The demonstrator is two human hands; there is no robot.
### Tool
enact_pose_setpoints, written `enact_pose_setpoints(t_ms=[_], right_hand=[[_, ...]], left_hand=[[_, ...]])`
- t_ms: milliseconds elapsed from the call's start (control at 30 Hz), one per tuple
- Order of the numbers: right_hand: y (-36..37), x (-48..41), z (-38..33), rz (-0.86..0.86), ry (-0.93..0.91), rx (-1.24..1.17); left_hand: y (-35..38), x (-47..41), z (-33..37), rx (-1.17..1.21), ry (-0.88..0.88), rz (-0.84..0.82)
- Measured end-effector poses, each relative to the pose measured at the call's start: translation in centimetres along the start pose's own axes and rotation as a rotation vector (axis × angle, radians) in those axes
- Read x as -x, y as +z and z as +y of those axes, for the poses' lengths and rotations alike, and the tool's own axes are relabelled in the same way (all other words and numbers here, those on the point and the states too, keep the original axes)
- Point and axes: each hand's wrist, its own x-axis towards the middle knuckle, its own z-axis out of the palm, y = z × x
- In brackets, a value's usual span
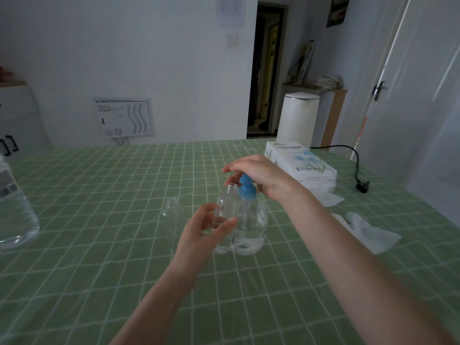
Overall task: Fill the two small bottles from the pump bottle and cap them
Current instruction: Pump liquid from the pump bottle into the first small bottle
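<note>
The bare left forearm is extended from the lower edge towards the middle. The left hand (206, 232) is turned palm inward, with its thumb and fingers curled round a small clear plastic bottle (225, 207). The bare right forearm is stretched in from the lower right with the wrist bent downward, and the right hand (258, 174) is laid palm-down on a blue plastic pump head (245, 186), the fingers loosely arched forward beyond it.

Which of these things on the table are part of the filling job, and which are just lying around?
Job: pump bottle, held small bottle, second small bottle, left hand, right hand.
Lying about: tissue pack, loose tissues, large bottle, power cord.
</note>
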Motion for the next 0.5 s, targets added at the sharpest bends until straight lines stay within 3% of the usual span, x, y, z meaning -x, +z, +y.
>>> enact_pose_setpoints(t_ms=[300,500], right_hand=[[0.8,1.2,1.6,-0.01,-0.052,-0.128],[1.6,1.9,1.7,0.053,-0.101,-0.15]], left_hand=[[-1.9,3.0,1.7,-0.065,0.039,0.027],[-4.8,5.5,3.1,-0.099,0.039,0.132]])
